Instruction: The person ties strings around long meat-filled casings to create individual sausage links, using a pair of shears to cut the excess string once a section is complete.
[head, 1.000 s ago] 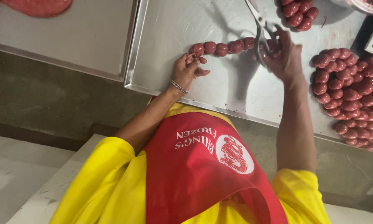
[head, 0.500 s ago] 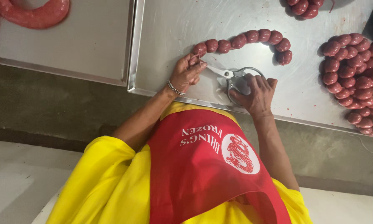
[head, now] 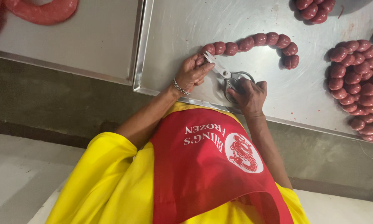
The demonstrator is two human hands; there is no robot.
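The left hand (head: 191, 72) pinches the end of one chain of nine sausage links (head: 259, 39) on the steel surface (head: 182, 29). The right hand (head: 248, 94) grips one pair of scissors (head: 224, 72), blades at that end.

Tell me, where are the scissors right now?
In the head view, the scissors lie near the middle over the steel tray, handles in one hand, blades pointing at the sausage chain end by the other hand.
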